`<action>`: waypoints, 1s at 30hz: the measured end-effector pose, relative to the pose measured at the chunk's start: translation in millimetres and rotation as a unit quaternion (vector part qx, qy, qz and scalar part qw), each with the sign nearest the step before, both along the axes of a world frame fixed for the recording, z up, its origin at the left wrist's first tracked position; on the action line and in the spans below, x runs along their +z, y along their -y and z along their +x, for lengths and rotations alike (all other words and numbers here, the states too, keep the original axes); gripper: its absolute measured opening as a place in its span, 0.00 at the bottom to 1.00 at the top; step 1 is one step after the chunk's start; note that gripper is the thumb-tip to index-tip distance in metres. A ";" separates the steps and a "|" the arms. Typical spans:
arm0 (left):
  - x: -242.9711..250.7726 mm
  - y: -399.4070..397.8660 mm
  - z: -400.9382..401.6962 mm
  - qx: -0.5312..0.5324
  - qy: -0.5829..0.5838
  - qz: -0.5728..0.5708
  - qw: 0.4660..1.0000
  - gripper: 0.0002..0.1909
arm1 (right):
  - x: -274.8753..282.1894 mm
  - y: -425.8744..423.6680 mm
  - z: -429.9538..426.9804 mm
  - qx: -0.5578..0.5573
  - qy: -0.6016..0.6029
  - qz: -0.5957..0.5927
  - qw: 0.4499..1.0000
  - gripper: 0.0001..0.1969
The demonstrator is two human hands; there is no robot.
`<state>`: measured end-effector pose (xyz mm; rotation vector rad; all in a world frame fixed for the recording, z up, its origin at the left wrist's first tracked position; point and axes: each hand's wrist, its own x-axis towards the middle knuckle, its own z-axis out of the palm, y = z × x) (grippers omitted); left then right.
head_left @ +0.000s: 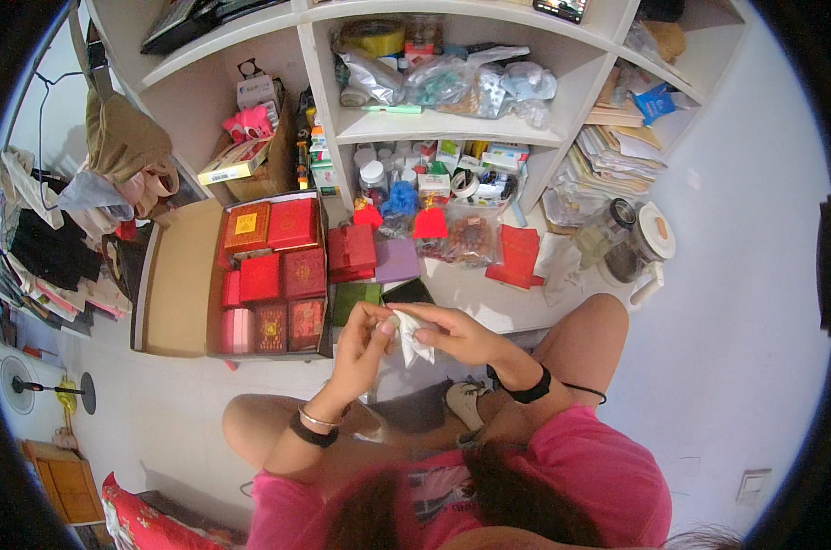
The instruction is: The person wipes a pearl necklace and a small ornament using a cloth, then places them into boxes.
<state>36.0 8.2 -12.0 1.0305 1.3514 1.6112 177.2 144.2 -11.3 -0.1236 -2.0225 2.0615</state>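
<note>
My right hand (456, 333) grips a crumpled white tissue (411, 337) in front of my lap. Close against it, my left hand (364, 344) pinches a small, roundish, greenish thing (393, 321) between thumb and fingers, touching the tissue; what it is cannot be made out. Just beyond the hands lie an open dark box (408, 292) and a green box part (355, 300). Behind these sit a purple box (397, 260) and a red box (351, 249).
At the left stands an open carton (181, 282) full of red gift boxes. Beyond are red pouches (430, 223), a plastic bag of beads (470, 235), red envelopes (515, 256) and a glass teapot (625, 261). White shelves (449, 130) hold bags, bottles and papers.
</note>
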 end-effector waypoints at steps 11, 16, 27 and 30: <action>-0.3 1.8 6.4 0.054 -0.288 0.090 0.952 0.10 | -15.7 -4.1 5.8 -0.021 0.035 -0.233 0.972 0.13; -2.1 -0.9 4.9 0.010 -0.439 0.120 0.890 0.11 | -17.6 4.0 1.5 -0.064 0.036 -0.328 0.942 0.14; -10.5 0.5 4.5 0.069 -0.147 -0.003 0.987 0.12 | 4.5 14.9 -3.2 -0.131 -0.068 0.242 0.959 0.15; -6.8 1.2 7.9 0.058 -0.195 -0.008 0.979 0.12 | -0.4 15.4 0.3 -0.144 -0.026 0.147 0.978 0.12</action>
